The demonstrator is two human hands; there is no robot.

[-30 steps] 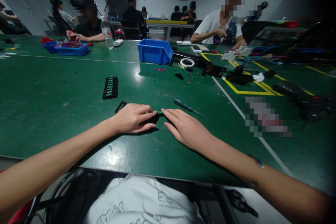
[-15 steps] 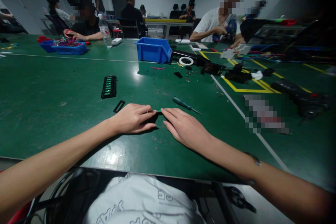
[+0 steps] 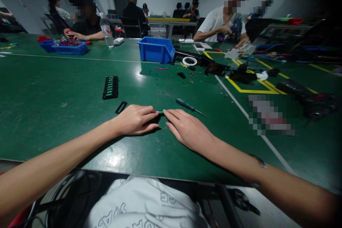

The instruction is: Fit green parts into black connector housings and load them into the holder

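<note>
Both my hands rest on the green table [image 3: 53, 107], meeting over a small green part [image 3: 161, 112] that peeks out between the fingertips. My left hand [image 3: 135, 120] curls its fingers round one end of it. My right hand [image 3: 187, 128] lies palm down with fingers pressed together on the other end. A green-handled screwdriver [image 3: 188, 106] lies just beyond my right hand. A small black frame [image 3: 121, 107] sits left of my left hand, and a black tray of green parts [image 3: 111, 87] lies farther back.
A blue bin [image 3: 155, 50] and a roll of white tape [image 3: 189, 61] stand at mid-table, with black parts and scraps around them. Yellow tape lines [image 3: 248, 91] mark the right side. Other people work at the far edge, one by a blue tray [image 3: 70, 48].
My hands stay in place on the small part. Only the view has shifted slightly.
</note>
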